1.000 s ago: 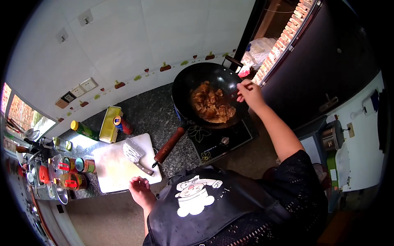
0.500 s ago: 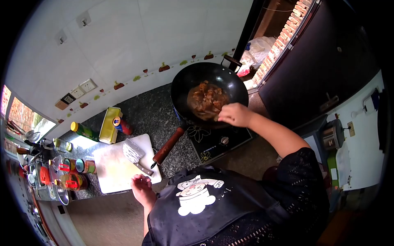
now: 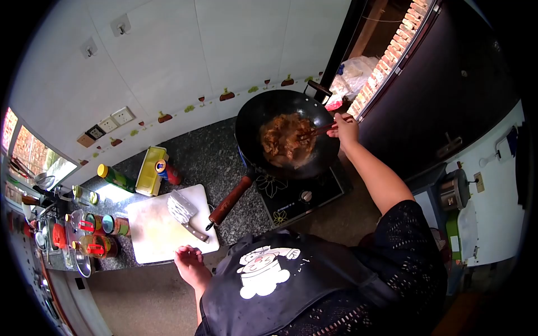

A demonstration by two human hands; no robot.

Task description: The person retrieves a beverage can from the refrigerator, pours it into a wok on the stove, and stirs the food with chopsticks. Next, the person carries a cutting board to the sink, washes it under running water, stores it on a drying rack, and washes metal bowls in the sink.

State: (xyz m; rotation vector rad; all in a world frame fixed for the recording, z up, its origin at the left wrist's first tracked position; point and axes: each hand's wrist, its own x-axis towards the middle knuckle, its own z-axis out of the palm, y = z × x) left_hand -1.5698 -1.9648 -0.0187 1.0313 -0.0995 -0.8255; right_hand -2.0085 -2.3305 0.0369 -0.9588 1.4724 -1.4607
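Note:
A black wok (image 3: 252, 112) sits on the cooktop (image 3: 297, 197), its wooden handle (image 3: 230, 199) pointing toward me. Brown, saucy chunks of food (image 3: 287, 140), perhaps meat, lie in its bottom. At the wok's right rim, my right hand (image 3: 345, 130) is closed around reddish-brown chopsticks (image 3: 322, 130), whose tips reach into the food. My left hand (image 3: 190, 264) hangs just off the counter's front edge, fingers loosely curled and a little apart, with nothing visible in it. Beside it on the counter lies a white cutting board (image 3: 154, 229) with a cleaver (image 3: 183, 209) on it.
Behind the board stand a yellow container (image 3: 150, 171), a red-and-blue can (image 3: 167, 171) and a green bottle with a yellow cap (image 3: 115, 177). Several jars (image 3: 115, 225) and red-handled bottles (image 3: 98, 247) crowd the left. A dark door (image 3: 431, 84) stands at the right.
My right hand has moved up and right along the wok's rim; chopsticks now show in its grip, dipping into the food. The food has shifted. My left hand has barely moved.

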